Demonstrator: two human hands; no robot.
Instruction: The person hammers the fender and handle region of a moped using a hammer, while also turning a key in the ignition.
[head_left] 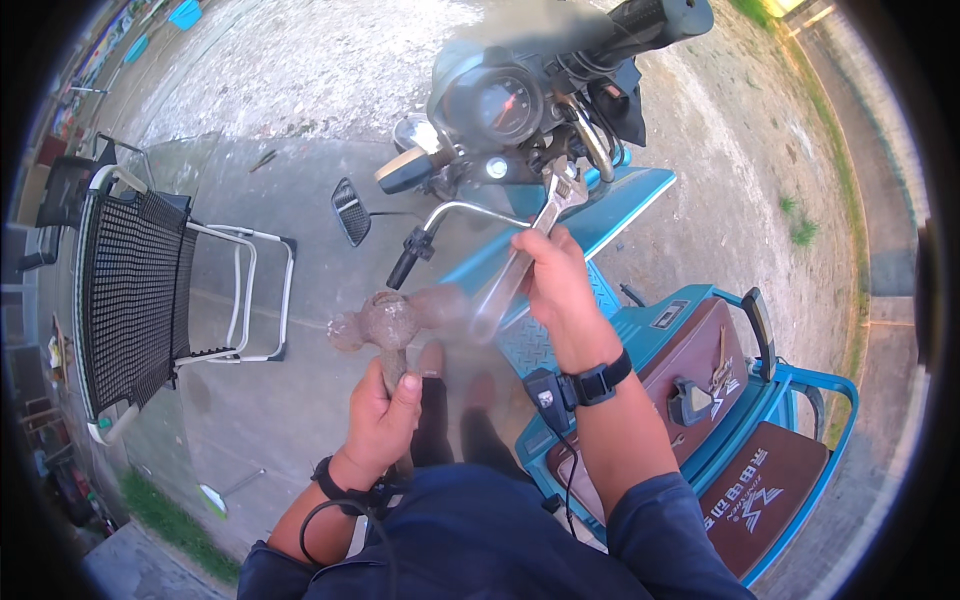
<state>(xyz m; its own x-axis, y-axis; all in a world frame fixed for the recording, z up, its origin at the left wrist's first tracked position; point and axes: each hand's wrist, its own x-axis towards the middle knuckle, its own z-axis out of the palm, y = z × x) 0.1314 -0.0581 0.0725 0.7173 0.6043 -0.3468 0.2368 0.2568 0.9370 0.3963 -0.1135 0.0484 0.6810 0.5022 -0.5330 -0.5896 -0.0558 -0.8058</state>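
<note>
My left hand is closed round the handle of a rusty ball-peen hammer, its head raised in front of my body. In my right hand is a long metal adjustable wrench, gripped partway along its handle. The wrench's jaws reach up to the handlebar area of a blue three-wheeled vehicle; whether they grip a nut there I cannot tell. The hammer head is close to the blurred lower end of the wrench handle; whether they touch is unclear. A round gauge sits above the jaws.
A handlebar grip and a mirror stick out to the left. At far left stands a black woven chair with a pale frame. Brown seats lie at right, with a dark object and small metal parts on one.
</note>
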